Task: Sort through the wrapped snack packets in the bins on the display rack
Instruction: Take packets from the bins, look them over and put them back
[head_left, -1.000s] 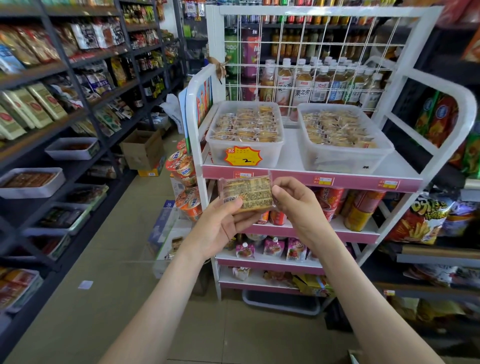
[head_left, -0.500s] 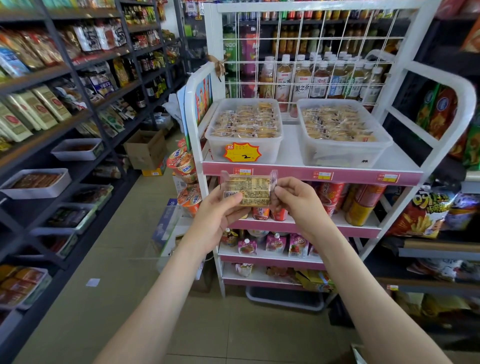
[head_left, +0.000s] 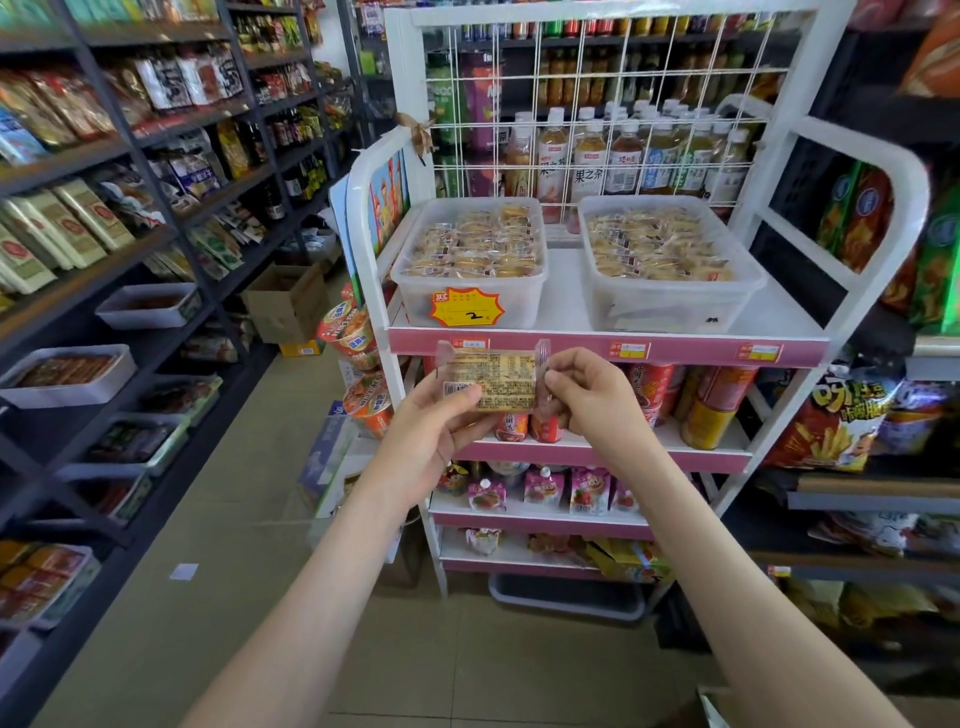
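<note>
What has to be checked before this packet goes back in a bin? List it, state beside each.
1. Grip on the packet: ok; the left hand pinches its lower left corner, the right hand pinches its right end.
2. Printed side facing the camera: ok.
3. Print legible: not ok; too small to read here.
4. Which bin it belongs in, left bin or right bin: cannot tell; the contents look alike.
5. Way up to the bins: ok; nothing lies between the hands and the bin tops.
6. Room in the bins: cannot tell; both look filled close to the rim.
</note>
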